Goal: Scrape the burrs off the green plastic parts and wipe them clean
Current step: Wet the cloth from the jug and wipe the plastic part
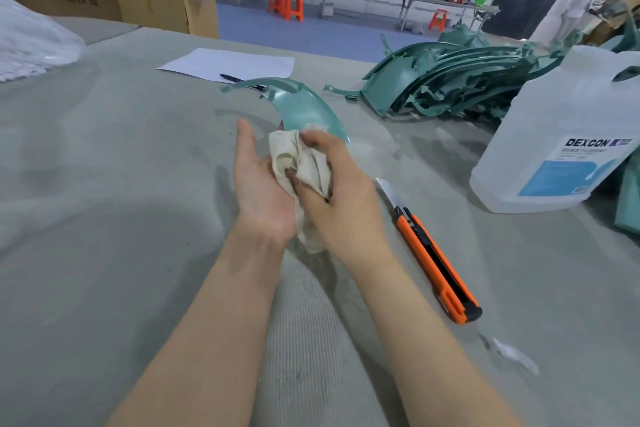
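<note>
Nearest, the right hand (332, 191) bunches the cloth (301, 163) in curled fingers against the flat, open-palmed left hand (263, 180), probably refolding it for wiping. Right of the cloth lies the utility knife (433, 253); just beyond it, the green part (298, 107) rests on the tabletop (104, 166).

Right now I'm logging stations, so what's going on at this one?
A person holds a bunched cloth between both hands: the left hand lies open under it, the right hand grips it. A curved green part lies just beyond. The orange utility knife rests on the table, blade out, untouched.
</note>
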The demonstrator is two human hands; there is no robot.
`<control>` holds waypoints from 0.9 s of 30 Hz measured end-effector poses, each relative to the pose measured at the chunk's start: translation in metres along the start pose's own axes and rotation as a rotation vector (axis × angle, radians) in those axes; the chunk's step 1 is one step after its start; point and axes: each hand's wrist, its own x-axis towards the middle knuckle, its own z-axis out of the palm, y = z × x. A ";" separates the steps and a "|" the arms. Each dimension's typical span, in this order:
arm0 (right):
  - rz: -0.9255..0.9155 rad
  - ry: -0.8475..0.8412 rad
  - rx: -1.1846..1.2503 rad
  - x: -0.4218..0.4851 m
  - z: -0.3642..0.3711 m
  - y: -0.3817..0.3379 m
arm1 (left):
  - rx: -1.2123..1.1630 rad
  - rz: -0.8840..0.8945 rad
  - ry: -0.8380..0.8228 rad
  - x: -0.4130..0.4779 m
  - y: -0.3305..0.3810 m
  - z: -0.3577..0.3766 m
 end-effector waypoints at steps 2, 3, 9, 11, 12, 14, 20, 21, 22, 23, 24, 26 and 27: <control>-0.041 0.040 -0.062 -0.001 0.004 0.002 | 0.027 0.040 0.019 -0.001 -0.001 0.003; -0.066 0.063 -0.105 -0.001 0.006 0.003 | 0.036 0.054 0.027 -0.001 -0.002 0.004; -0.215 0.142 -0.185 0.002 -0.004 0.009 | 0.003 0.071 -0.023 -0.002 0.003 0.007; -0.293 0.079 -0.138 0.001 -0.007 0.012 | 0.044 0.063 -0.016 0.000 0.007 0.005; -0.289 0.019 -0.110 0.001 -0.007 0.013 | 0.078 0.036 0.013 0.001 0.008 0.006; -0.177 -0.084 -0.031 0.003 -0.008 0.015 | 0.138 -0.010 0.111 0.002 0.009 0.006; 0.377 0.366 0.295 0.017 -0.035 0.026 | -0.031 0.221 0.085 0.004 0.011 0.010; 0.531 0.314 0.392 0.019 -0.035 0.028 | -0.021 0.229 0.067 0.004 0.010 0.011; 0.665 0.238 0.492 0.019 -0.033 0.028 | -0.006 0.233 0.049 0.004 0.008 0.012; 0.758 0.163 0.611 0.019 -0.029 0.025 | 0.013 0.233 0.029 0.004 0.006 0.013; 0.810 0.105 0.753 0.019 -0.024 0.021 | 0.029 0.224 0.008 0.003 0.004 0.015; 0.782 0.028 1.001 0.016 -0.014 0.013 | 0.053 0.190 -0.013 0.001 -0.001 0.017; 0.726 0.004 1.034 0.014 -0.011 0.012 | 0.083 0.197 -0.013 0.000 -0.003 0.017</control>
